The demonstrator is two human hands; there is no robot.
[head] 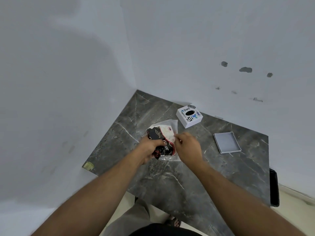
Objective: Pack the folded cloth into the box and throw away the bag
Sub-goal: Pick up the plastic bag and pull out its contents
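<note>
A folded cloth, black, white and red with printed letters, lies inside a clear plastic bag on the dark marble table. My left hand is closed around the near end of the cloth. My right hand pinches the bag's right edge beside the cloth. A white box with stickers and an oval hole on top stands behind the bag. Its flat white lid or tray lies to the right, apart from both hands.
White walls meet at a corner just behind the table. A black object hangs at the table's right edge. A yellowish sticker marks the table's left corner. My legs and a sandalled foot show below the near edge.
</note>
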